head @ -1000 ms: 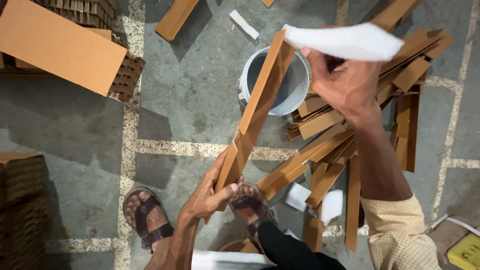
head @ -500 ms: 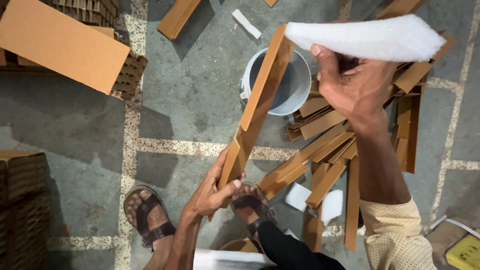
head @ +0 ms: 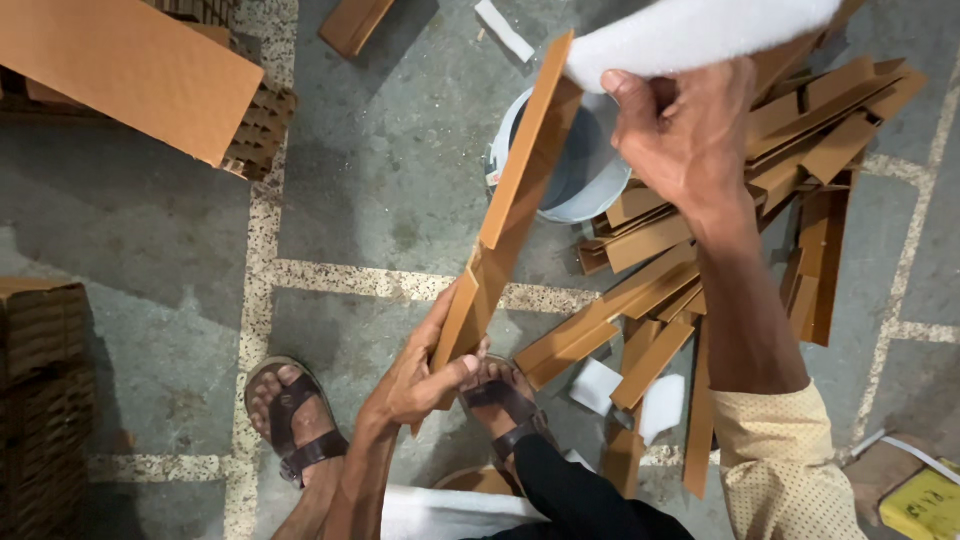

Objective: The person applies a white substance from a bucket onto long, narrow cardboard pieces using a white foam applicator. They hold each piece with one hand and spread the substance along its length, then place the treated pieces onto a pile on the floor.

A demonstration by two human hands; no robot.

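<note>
Now | left hand (head: pixel 420 385) grips flat brown strip (head: pixel 510 215) | right hand (head: pixel 690 135) holds soft white pad (head: pixel 700 35)

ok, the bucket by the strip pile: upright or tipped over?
Upright. The white bucket stands on the concrete floor, round mouth facing the camera. Contents: cannot tell; the held cardboard strip crosses it.

Soft, even light falls from above onto the grey floor (head: pixel 380 200), giving only faint, diffuse shadows beside the bucket (head: pixel 585 185) and under the cardboard sheet (head: pixel 120 70). The white pad (head: pixel 700 30) at the top edge is bright, nearly washed out, and slightly blurred. The rest is fairly sharp, with mild stretching toward the corners.
</note>
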